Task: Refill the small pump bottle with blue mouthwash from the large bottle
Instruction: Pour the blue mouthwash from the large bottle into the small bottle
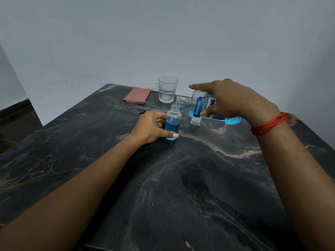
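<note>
Blue mouthwash is seen at the point of transfer on a dark, veined marble worktop (181, 178) set against a pale wall. The small bottle (173, 122), clear and uncapped, stands upright near the middle of the far half of the worktop and is filled with blue liquid to roughly its shoulder. It is steadied by the left hand (152, 126), whose fingers (160, 117) are wrapped around its left side while the thumb is pressed across its base at the front.

The large bottle (203, 107) is held tipped almost flat by the right hand (233, 100), the fingers clasped over the top of its labelled body and the thumb pressed against the near side of the label. Its open neck is pointed left and sits just above and beside the mouth of the small bottle; whether liquid is passing between them cannot be told. The remaining mouthwash is pooled along the lower side of the large bottle. Red thread bands (270, 124) are worn on the right wrist.

A small white cap (195, 121) is seen standing on the worktop just below the large bottle. Farther back, an empty clear glass tumbler (167, 91) stands near the wall, with a folded pinkish cloth (137, 95) lying just to its left.
</note>
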